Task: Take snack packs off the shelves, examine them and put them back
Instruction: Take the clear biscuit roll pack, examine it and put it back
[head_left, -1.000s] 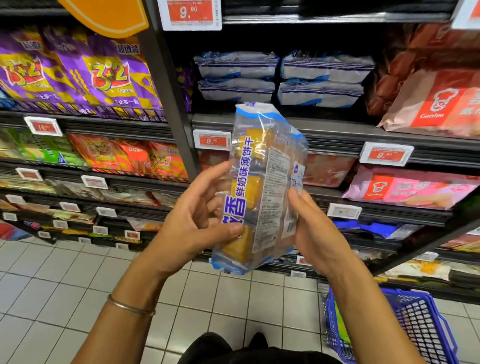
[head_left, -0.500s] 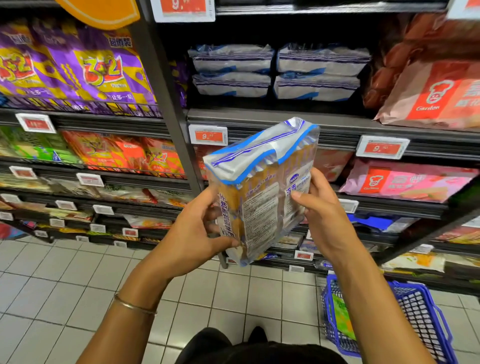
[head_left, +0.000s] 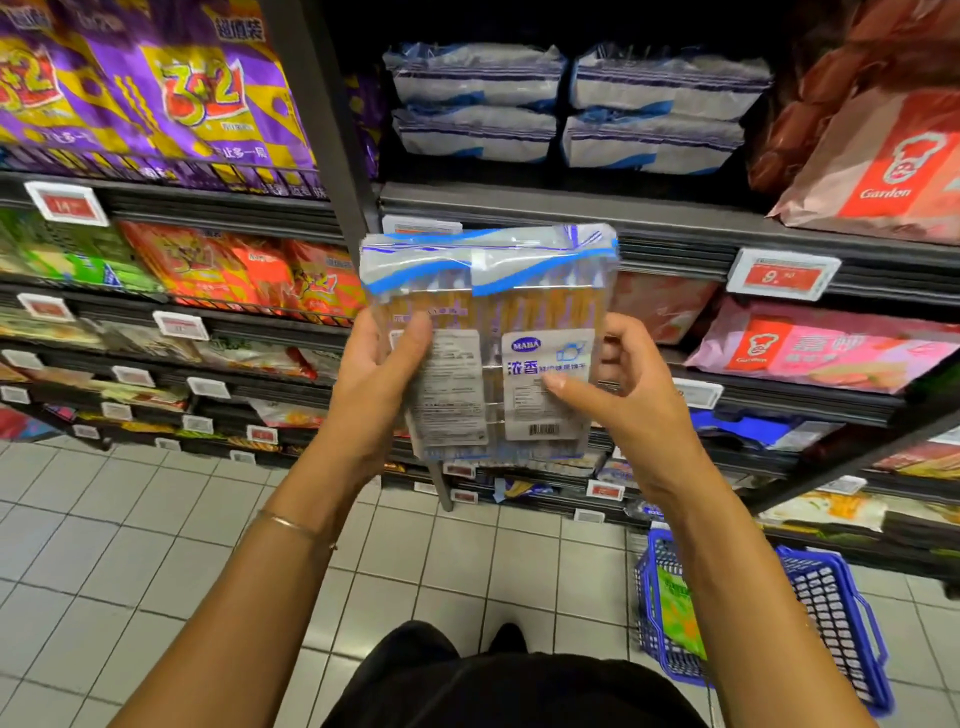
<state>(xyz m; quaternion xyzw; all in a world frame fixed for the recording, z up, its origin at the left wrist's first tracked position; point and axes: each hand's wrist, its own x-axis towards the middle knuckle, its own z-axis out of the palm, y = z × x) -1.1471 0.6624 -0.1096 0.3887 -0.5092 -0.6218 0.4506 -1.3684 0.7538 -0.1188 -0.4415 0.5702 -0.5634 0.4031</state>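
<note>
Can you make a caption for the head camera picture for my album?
Left hand and right hand hold a biscuit pack before snack shelves, blue basket on the floor.

clear blue-trimmed plastic biscuit pack (head_left: 493, 343) upright, label side facing | left hand (head_left: 374, 389) grips left edge | right hand (head_left: 618, 400) grips right edge
</note>
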